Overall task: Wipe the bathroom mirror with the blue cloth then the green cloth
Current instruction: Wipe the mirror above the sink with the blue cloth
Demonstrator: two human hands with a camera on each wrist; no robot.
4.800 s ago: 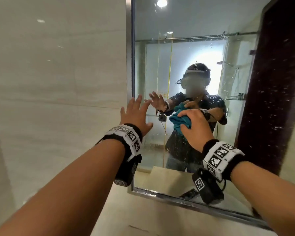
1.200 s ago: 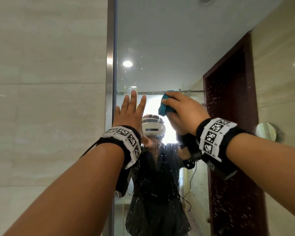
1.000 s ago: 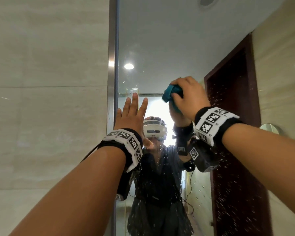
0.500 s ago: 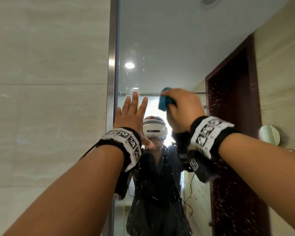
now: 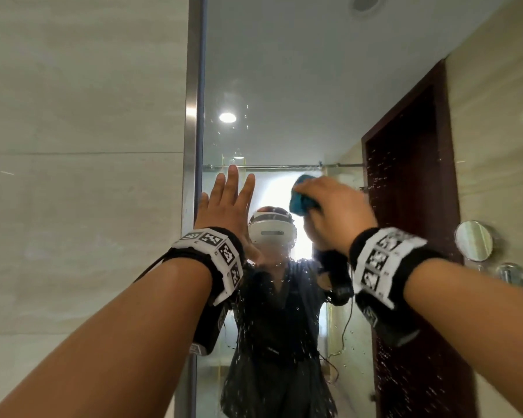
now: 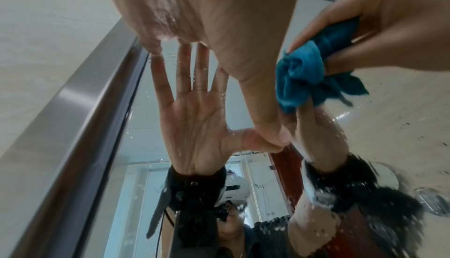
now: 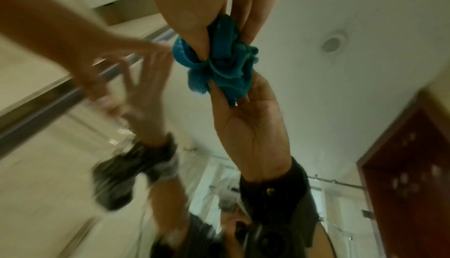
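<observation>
1. Head view: left hand (image 5: 224, 206), fingers straight and spread, flat on the large metal-framed wall mirror (image 5: 284, 70); right hand (image 5: 335, 212) at its 3 o'clock grips the bunched blue cloth (image 5: 299, 200).
2. Left wrist view: blue cloth (image 6: 302, 81) pressed on the glass.
3. Right wrist view: fingers (image 7: 194, 36) pinching the cloth (image 7: 219, 63); blurred.

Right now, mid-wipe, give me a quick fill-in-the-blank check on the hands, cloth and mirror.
1. The right hand grips a bunched ____ cloth.
2. The left hand lies flat against the mirror with its fingers ____.
3. Specks of ____ dot the glass.
4. The mirror's metal frame runs beside the ____ hand.

Missing: blue; straight; water; left
</observation>
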